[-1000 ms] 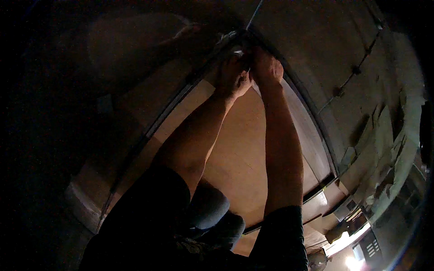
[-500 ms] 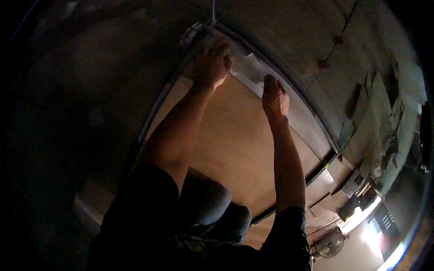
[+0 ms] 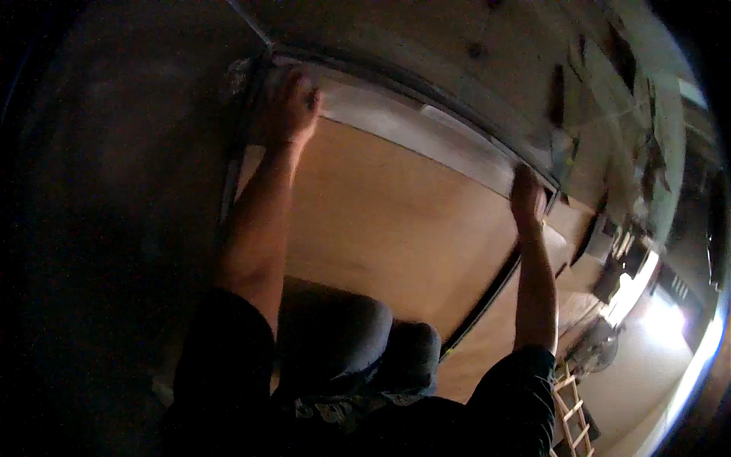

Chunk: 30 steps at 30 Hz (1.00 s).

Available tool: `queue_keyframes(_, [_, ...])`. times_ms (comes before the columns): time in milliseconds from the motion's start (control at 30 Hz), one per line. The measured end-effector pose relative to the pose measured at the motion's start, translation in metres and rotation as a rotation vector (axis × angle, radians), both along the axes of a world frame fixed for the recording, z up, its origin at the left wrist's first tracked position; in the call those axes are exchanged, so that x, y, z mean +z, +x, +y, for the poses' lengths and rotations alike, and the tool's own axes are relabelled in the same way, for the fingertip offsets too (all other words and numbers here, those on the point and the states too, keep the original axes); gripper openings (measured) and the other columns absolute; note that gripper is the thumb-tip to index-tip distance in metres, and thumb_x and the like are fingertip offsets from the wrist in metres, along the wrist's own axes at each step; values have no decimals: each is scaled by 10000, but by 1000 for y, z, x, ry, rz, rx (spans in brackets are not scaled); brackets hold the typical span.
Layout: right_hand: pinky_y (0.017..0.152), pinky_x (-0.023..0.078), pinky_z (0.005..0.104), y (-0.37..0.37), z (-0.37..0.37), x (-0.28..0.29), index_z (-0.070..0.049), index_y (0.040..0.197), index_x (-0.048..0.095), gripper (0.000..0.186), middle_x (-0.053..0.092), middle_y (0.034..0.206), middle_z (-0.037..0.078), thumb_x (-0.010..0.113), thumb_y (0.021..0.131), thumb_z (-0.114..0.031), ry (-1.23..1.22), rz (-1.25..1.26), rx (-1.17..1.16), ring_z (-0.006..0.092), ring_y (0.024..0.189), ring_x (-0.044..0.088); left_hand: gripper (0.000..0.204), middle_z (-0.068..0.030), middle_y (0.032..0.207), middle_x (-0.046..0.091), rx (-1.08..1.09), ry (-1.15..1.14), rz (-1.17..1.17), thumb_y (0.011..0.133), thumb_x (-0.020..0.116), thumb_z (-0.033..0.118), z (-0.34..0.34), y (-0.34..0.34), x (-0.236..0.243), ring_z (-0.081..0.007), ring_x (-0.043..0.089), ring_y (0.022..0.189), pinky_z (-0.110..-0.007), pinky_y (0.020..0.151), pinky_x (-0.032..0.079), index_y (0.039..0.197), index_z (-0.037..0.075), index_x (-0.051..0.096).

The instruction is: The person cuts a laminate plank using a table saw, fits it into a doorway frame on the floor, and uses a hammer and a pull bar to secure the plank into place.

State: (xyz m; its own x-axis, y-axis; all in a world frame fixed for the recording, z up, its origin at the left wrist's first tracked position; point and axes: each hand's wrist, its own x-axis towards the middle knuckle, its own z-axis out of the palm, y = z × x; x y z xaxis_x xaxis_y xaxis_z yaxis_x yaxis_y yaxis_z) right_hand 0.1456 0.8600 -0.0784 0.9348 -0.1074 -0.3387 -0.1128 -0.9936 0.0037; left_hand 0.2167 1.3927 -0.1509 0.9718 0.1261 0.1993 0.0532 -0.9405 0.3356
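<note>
My left hand [image 3: 293, 107] reaches to the far left corner of a framed tan board [image 3: 396, 221], at one end of a long pale strip [image 3: 411, 129]; its fingers are blurred in shadow. My right hand [image 3: 529, 194] is at the strip's right end beside the dark frame [image 3: 381, 68], fingers curled together. What it grips, if anything, is hidden. Both forearms stretch over the board, and my knees [image 3: 339, 343] are bent on its near side.
Peeling pale sheets [image 3: 655, 160] cover the surface at right. A fan [image 3: 598, 346], a wooden ladder-like rack [image 3: 571, 404] and a bright light [image 3: 662, 320] are at lower right. A thin line [image 3: 247, 23] runs to the frame's far corner. The left side is dark.
My hands have moved apart along the strip, the right one toward the right end, uncovering more of the strip. The view has turned, so the frame's corner sits further left.
</note>
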Motion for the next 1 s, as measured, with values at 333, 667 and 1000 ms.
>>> queue_keyframes(333, [821,556,455,-550,-299,389,-16,1156,695,287,728,1093,196,552,1036,-235,-891,-25,-1115,350,967,695,359,-155,1291,702,-52,-248,-129,933,739,337,-10,20,-48,-370,611,1230,-478,1066,466,1191,87,727])
queue_keyframes(667, [761,559,442,-839,-129,411,-30,1152,751,404,739,1064,189,595,1033,-384,-977,363,-1657,293,829,702,420,-190,1335,678,-12,-128,56,1007,639,375,-53,20,-18,-386,614,1251,-464,1062,489,1284,64,694])
queue_keyframes(1000, [913,560,479,-323,-160,134,-108,1325,624,329,568,1437,148,620,1030,-255,300,-185,-685,387,1091,686,392,-189,1435,606,51,123,103,1032,557,228,-79,9,3,-392,544,1346,-485,1139,415,1386,71,613])
